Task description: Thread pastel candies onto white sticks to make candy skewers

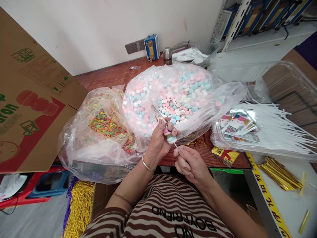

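My left hand, a bangle on its wrist, is closed around a stack of colored candies on a stick. Pink, green and pale blue pieces show between its fingers, and a clear wrapper points up from the thumb. Just below, my right hand pinches the thin white stick that comes out of the stack. Behind the hands lies a big clear bag of pink, blue and white candies, its mouth spread. To the left, another clear bag holds colorful ring-shaped candies.
A clear plastic tray of white sticks and printed cards stands at the right. Gold twist ties lie on a white surface. A large cardboard box rises at the left. A blue box and metal cup stand at the back.
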A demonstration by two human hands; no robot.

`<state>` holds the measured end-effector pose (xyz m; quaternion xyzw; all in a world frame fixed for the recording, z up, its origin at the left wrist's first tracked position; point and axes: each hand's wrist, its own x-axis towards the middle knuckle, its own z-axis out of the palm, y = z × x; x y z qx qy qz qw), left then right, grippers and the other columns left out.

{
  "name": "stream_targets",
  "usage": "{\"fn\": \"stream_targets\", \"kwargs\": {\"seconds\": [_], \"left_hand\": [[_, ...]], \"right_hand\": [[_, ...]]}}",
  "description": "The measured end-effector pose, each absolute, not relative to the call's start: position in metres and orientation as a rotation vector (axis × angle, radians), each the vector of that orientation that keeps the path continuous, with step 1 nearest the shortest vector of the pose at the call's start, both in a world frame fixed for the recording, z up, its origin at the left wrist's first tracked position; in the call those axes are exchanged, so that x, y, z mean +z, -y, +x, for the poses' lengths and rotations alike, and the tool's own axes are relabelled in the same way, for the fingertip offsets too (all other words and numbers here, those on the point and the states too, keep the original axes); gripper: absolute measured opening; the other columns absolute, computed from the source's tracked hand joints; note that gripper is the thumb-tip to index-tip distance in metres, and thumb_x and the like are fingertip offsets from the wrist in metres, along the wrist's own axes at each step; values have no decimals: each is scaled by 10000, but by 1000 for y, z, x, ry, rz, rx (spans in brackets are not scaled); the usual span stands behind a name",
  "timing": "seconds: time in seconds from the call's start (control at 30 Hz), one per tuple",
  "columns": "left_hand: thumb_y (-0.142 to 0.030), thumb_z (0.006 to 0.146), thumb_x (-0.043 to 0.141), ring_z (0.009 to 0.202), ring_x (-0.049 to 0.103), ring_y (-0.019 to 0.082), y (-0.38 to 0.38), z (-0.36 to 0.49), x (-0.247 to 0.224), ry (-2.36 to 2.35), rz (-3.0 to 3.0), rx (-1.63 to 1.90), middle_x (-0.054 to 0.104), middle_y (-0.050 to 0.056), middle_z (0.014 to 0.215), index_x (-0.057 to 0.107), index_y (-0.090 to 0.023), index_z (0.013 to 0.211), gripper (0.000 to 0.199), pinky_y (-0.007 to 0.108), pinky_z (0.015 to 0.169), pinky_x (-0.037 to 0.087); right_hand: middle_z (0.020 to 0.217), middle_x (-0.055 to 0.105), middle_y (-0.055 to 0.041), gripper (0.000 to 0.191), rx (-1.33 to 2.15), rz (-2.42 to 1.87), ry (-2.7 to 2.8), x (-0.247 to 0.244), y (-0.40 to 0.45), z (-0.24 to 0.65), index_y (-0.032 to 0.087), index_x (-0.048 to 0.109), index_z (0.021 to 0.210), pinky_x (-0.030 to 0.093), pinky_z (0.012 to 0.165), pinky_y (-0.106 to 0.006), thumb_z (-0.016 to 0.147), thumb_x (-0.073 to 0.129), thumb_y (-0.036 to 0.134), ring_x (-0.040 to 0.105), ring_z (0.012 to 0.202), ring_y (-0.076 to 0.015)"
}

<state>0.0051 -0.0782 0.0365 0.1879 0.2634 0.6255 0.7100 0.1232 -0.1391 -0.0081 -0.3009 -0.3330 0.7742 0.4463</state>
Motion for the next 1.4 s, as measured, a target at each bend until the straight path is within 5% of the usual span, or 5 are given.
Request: {"fn": "stream_targets", "kwargs": {"seconds": [0.5, 0.63, 0.77, 1.07, 1.4], "left_hand": [[-384, 884, 725, 769, 675, 108, 70, -8, 44, -569, 383, 1459, 686, 10, 896, 663, -202, 1120, 304, 254, 756, 571], [-293, 874, 745, 549, 536, 45, 64, -7, 45, -602, 410, 1525, 530, -65, 660, 659, -175, 1017, 205, 175, 597, 501], [-230, 825, 789, 595, 560, 47, 68, 4, 42, -688, 415, 1561, 555, -62, 717, 639, -200, 1026, 253, 184, 672, 535], [-368, 1041, 458, 538, 540, 46, 66, 5, 59, -658, 104, 1483, 476, -57, 626, 592, -166, 847, 309, 281, 865, 584], [-213, 769, 834, 701, 639, 84, 78, 6, 44, -615, 556, 1400, 627, -33, 775, 647, -178, 937, 254, 288, 895, 562]], "right_hand": [[458, 310, 114, 355, 1703, -891, 1109, -21, 130, 125, 183, 647, 948, 224, 378, -225, 1004, 474, 488, 216, 362, -78], [656, 611, -9, 251, 763, -1223, 1537, -24, 132, 126, 173, 683, 1058, 390, 530, -259, 979, 563, 378, 521, 546, -138], [647, 641, -40, 165, 134, -1235, 1776, -27, 131, 130, 149, 714, 1014, 354, 552, -287, 962, 593, 248, 493, 520, -132], [496, 270, 126, 316, 1814, -804, 887, -13, 140, 129, 206, 593, 830, 164, 366, -190, 906, 655, 507, 172, 381, -45], [533, 435, 63, 291, 1259, -1055, 1201, -15, 138, 134, 208, 639, 869, 269, 415, -232, 961, 579, 477, 341, 427, -85]]}}
